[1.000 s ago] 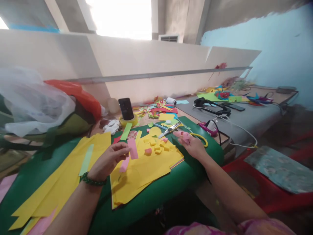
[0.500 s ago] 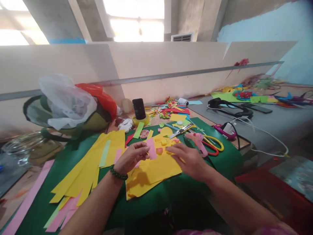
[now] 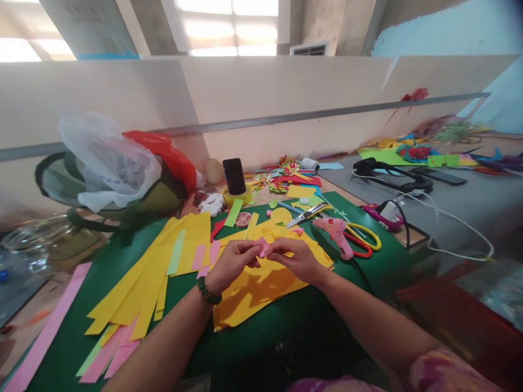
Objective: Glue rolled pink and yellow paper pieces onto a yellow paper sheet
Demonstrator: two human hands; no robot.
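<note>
A small piece of pink paper point(image 3: 263, 247) is pinched between both hands above a stack of yellow paper point(image 3: 245, 299). My left hand point(image 3: 231, 264), with a green bead bracelet at the wrist, grips its left side, fingers closed. On the other side, my right hand point(image 3: 296, 258) is closed on the same paper with thumb and fingertips. The paper looks bent or folded, partly covered by the fingers. To the right of my right hand lie a pink glue gun point(image 3: 335, 234) and scissors point(image 3: 363, 239) with red and yellow handles. A utility knife point(image 3: 308, 214) rests behind them.
Yellow paper strips point(image 3: 151, 272) fan out at left, with pink and green strips on and around them. Behind stand a phone point(image 3: 234, 176) on a yellow tape roll point(image 3: 240, 197) and a bag point(image 3: 171, 190) with plastic inside. A black headset point(image 3: 390, 177) lies at right.
My right hand has come left from the small paper pieces and now grips the pink paper along with my left hand. The pink paper, flat before, now looks bent.
</note>
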